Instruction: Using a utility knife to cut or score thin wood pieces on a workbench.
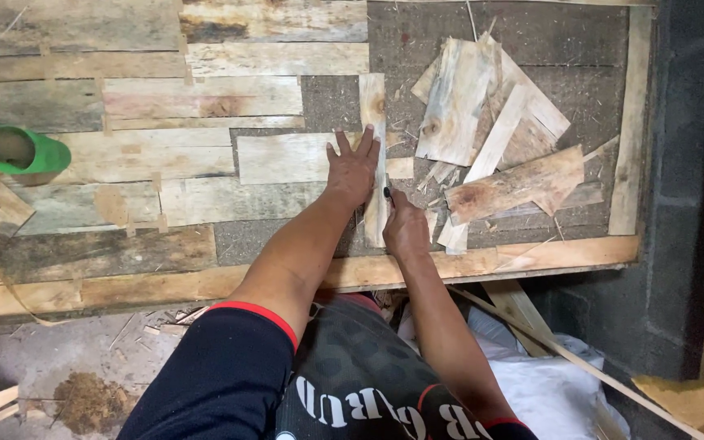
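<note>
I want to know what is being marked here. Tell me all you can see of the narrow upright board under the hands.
The narrow board is pale, rough wood with a knot near its top end. It lies flat on the panel, running lengthwise away from the person and overlapping a wider board. The left hand presses flat on its middle; the right hand holds a dark pencil at its right edge. Its lower end is partly hidden.

A dark block wall (pixel 686 163) is standing right of the bench (pixel 482 265). Below the bench, a dusty concrete floor (pixel 67 350) is showing, sawdust (pixel 87 401) lying on it.
</note>
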